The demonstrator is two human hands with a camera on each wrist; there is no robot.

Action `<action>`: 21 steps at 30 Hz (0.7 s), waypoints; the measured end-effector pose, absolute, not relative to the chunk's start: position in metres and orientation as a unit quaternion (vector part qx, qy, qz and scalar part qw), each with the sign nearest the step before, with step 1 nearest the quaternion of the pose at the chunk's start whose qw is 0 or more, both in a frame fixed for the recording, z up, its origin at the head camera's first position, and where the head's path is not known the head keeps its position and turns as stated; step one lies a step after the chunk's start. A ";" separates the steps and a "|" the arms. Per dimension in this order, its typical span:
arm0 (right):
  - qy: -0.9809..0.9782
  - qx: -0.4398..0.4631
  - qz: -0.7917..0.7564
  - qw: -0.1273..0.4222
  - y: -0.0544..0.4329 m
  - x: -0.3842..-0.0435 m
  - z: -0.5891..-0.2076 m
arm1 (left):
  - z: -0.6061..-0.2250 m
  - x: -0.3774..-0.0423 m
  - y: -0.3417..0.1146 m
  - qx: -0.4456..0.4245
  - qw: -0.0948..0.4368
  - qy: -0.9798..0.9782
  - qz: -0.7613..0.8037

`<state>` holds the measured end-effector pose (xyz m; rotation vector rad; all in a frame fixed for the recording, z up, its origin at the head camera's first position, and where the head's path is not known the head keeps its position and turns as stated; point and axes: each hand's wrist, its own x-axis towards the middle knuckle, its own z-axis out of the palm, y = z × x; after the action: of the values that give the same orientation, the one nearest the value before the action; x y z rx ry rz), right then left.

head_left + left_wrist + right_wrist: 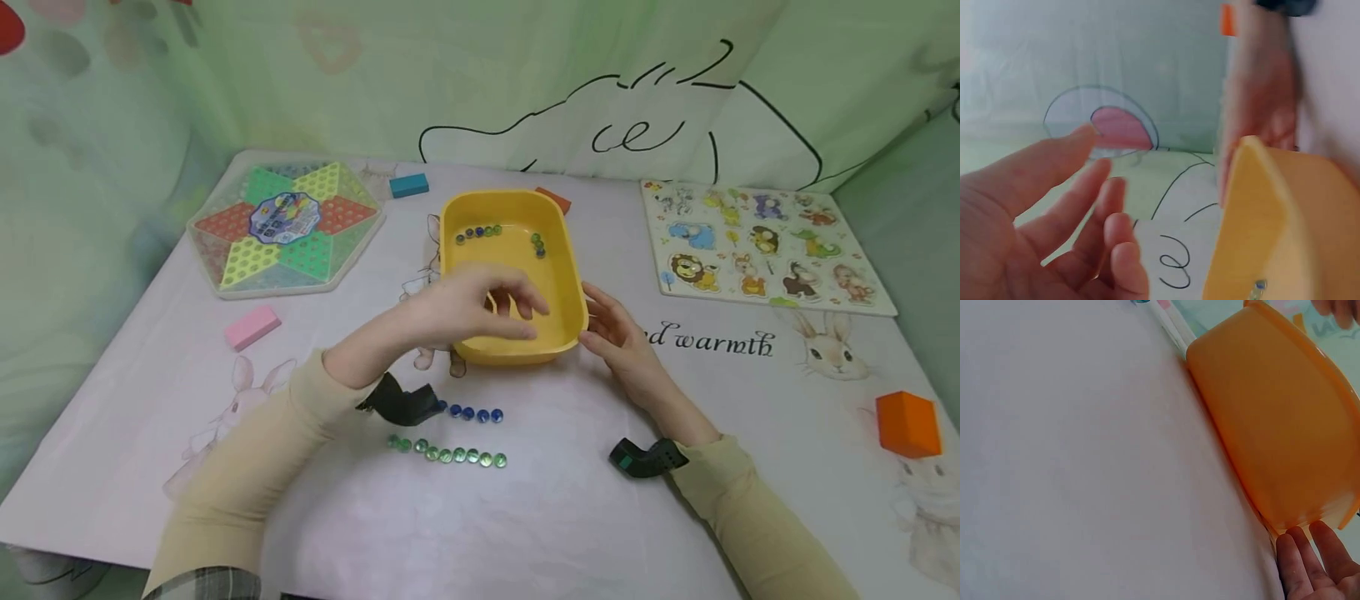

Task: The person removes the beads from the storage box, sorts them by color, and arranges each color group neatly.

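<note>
A yellow plastic tub (517,358) stands in the middle of the table. Over its near left part hovers my left hand (480,304), fingers loosely bent; in the left wrist view the hand (1079,231) holds nothing. At the tub's right wall is my right hand (630,350), and in the right wrist view its extended fingers (1294,562) touch the outside of the tub. Inside lie a short row of marbles (480,232) at the back left and a few more marbles (538,245) at the right. In front are rows of blue marbles (468,413) and green marbles (459,456).
At the back left is a hexagonal Chinese checkers set (285,221), with a pink block (252,327) before it. A blue block (408,185) and an orange-red block (553,199) lie behind. On the right are an animal puzzle board (765,242) and an orange block (907,425).
</note>
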<state>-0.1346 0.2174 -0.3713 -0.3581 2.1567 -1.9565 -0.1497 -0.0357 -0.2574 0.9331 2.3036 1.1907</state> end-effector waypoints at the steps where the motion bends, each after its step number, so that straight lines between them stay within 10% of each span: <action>1: 0.732 -0.120 -0.662 0.106 0.217 -0.135 -0.371 | -0.255 -0.157 -0.033 0.315 0.193 0.819 0.438; 21: 0.745 -0.110 -0.650 0.105 0.218 -0.134 -0.372 | -0.304 -0.270 0.024 0.044 0.153 0.847 0.508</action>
<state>-0.1342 0.2178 -0.3722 -0.3239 2.1950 -1.9151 -0.2703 0.0244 -0.3044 0.1267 2.4285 1.4570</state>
